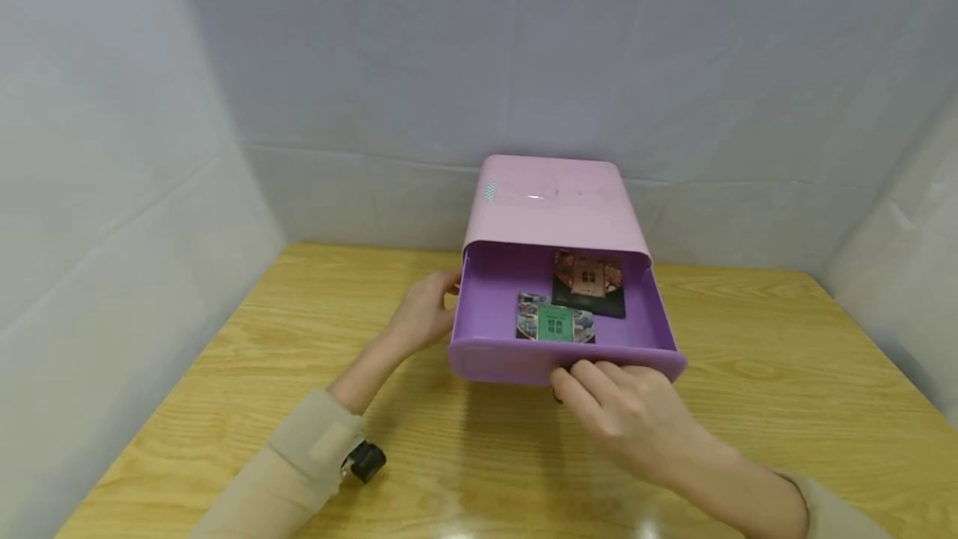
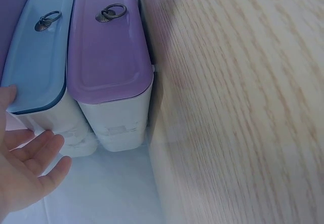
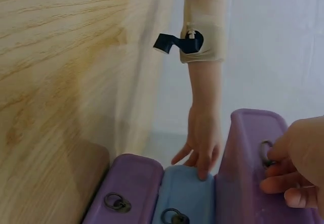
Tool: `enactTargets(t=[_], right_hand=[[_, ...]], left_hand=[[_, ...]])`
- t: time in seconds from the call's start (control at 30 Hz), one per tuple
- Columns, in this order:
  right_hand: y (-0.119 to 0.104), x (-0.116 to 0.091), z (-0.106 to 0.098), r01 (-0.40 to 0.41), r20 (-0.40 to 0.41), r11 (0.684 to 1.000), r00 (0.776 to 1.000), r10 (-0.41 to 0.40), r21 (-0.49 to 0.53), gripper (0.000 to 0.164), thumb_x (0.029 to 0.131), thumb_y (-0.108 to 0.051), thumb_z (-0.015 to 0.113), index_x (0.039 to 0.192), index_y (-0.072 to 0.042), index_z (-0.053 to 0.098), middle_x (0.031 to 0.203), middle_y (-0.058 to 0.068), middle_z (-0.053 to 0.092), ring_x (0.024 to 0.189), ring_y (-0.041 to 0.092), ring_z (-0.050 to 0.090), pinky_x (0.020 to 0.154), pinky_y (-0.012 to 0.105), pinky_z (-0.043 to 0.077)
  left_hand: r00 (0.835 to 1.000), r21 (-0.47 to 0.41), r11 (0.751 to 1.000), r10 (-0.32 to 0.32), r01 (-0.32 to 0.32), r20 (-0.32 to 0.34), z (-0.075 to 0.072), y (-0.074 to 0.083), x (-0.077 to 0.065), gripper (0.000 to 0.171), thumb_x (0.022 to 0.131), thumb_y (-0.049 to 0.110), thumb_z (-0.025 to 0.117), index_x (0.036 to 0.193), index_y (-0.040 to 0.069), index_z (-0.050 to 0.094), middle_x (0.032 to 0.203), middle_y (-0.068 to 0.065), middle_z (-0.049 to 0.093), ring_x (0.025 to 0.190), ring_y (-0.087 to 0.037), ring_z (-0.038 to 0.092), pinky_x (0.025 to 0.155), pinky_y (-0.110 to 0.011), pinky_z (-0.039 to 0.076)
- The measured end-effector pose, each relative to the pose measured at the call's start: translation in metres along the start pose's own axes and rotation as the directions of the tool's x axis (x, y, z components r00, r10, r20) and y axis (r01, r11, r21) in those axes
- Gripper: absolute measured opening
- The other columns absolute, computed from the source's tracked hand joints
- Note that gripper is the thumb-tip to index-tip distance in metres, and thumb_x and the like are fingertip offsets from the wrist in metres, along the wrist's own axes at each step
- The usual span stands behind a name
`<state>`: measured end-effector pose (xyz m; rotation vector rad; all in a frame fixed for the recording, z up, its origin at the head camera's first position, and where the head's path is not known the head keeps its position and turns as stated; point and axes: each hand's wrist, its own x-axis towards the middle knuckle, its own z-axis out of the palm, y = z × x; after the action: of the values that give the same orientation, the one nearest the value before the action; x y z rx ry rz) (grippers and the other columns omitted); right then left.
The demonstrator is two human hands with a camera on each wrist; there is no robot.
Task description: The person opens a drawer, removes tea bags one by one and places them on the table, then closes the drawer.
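Note:
A small pink drawer cabinet (image 1: 554, 181) has its purple top drawer (image 1: 509, 363) pulled out toward me. Inside lie two flat printed packets: one with a green label (image 1: 555, 323), the other dark with a reddish-brown label (image 1: 589, 279), farther back. My right hand (image 1: 632, 414) is at the drawer's front, its curled fingers holding the metal ring pull (image 3: 264, 150). On the cabinet's left side, my left hand (image 1: 422, 314) rests with relaxed fingers. In the left wrist view its thumb (image 2: 7, 95) touches the edge of the blue drawer (image 2: 40, 57) below.
Beneath the blue drawer is another purple drawer (image 2: 109, 52), also pushed in and with a ring pull. The cabinet stands on a wood-grain table (image 1: 299, 314), close to a pale sheet wall (image 1: 419, 65). A black camera mount (image 1: 367, 461) sticks out from the left sleeve.

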<state>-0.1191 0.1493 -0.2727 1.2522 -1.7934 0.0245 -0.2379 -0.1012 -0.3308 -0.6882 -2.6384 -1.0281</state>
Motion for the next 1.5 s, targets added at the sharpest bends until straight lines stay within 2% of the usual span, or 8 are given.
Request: enactTargets(t=[0.37,0.53,0.77,0.83,0.9,1.0,1.2,1.5], right_hand=[[0.029,0.004,-0.035,-0.037,0.034,0.942,0.999,0.028,0.333,0.028,0.098,-0.016,0.041,0.083,-0.011,0.064,0.075,-0.006,0.06,0.055,0.006,0.055,0.042,0.017,0.04],[0.05,0.006,-0.046,-0.098,0.069,0.916,0.995,0.078,0.388,0.031,0.099,-0.023,0.042,0.082,-0.011,0.065,0.074,-0.007,0.061,0.05,0.0,0.047,0.04,0.011,0.033],[0.085,0.01,-0.047,-0.183,0.178,0.905,0.976,0.122,0.384,0.037,0.099,-0.034,0.04,0.084,-0.012,0.066,0.079,-0.006,0.065,0.057,0.001,0.052,0.046,0.014,0.039],[0.094,0.011,-0.045,-0.21,0.235,0.903,0.964,0.126,0.375,0.022,0.095,-0.027,0.053,0.085,-0.013,0.067,0.08,-0.007,0.065,0.059,0.001,0.054,0.047,0.016,0.041],[0.102,0.014,-0.041,-0.242,0.308,0.899,0.943,0.129,0.365,0.005,0.088,-0.017,0.064,0.086,-0.014,0.067,0.082,-0.008,0.065,0.061,0.001,0.056,0.049,0.019,0.043],[0.112,0.018,-0.036,-0.3,0.433,0.888,0.892,0.132,0.349,0.023,0.073,0.001,0.07,0.089,-0.015,0.069,0.083,-0.009,0.066,0.066,0.003,0.059,0.054,0.024,0.047],[0.128,0.027,-0.027,-0.406,0.617,0.853,0.776,0.132,0.328,0.017,0.08,-0.002,0.067,0.093,-0.012,0.071,0.087,-0.007,0.068,0.076,0.008,0.064,0.065,0.03,0.052],[0.14,0.041,-0.013,-0.424,0.733,0.847,0.677,0.06,0.322,0.017,0.083,-0.007,0.065,0.099,-0.011,0.071,0.085,-0.007,0.068,0.071,0.006,0.061,0.063,0.032,0.05]], left_hand=[[1.0,0.0,1.0,0.023,-0.023,-0.017,0.0,0.001,-0.001,0.043,0.08,0.012,0.065,0.12,0.0,0.059,0.104,-0.019,0.064,0.091,-0.03,0.062,0.083,-0.043,0.048],[1.0,-0.004,1.0,0.015,-0.015,-0.012,0.0,0.0,-0.001,0.045,0.08,0.014,0.065,0.122,0.0,0.057,0.105,-0.019,0.064,0.092,-0.03,0.062,0.083,-0.043,0.048],[1.0,0.001,1.0,0.003,-0.003,-0.01,0.0,0.0,-0.001,0.046,0.081,0.015,0.065,0.123,0.0,0.057,0.105,-0.019,0.063,0.092,-0.03,0.061,0.083,-0.043,0.048],[1.0,0.003,1.0,0.003,-0.003,-0.01,0.0,0.0,-0.002,0.047,0.081,0.015,0.065,0.124,-0.001,0.056,0.105,-0.02,0.063,0.093,-0.031,0.061,0.083,-0.044,0.048],[1.0,0.002,1.0,-0.003,0.003,-0.008,0.0,0.0,-0.002,0.047,0.081,0.015,0.065,0.124,0.0,0.056,0.106,-0.02,0.063,0.093,-0.031,0.061,0.083,-0.044,0.048],[1.0,0.002,1.0,-0.009,0.009,-0.003,0.0,0.0,-0.001,0.047,0.082,0.016,0.065,0.125,0.001,0.055,0.107,-0.02,0.063,0.093,-0.03,0.061,0.083,-0.043,0.048],[1.0,0.003,1.0,0.005,-0.005,-0.012,0.0,0.001,-0.002,0.047,0.081,0.016,0.065,0.125,0.001,0.056,0.106,-0.019,0.063,0.092,-0.03,0.061,0.082,-0.043,0.048],[1.0,-0.005,1.0,0.015,-0.015,-0.021,-0.002,0.002,-0.002,0.045,0.081,0.013,0.064,0.123,-0.001,0.056,0.105,-0.02,0.064,0.091,-0.031,0.061,0.083,-0.043,0.048]])
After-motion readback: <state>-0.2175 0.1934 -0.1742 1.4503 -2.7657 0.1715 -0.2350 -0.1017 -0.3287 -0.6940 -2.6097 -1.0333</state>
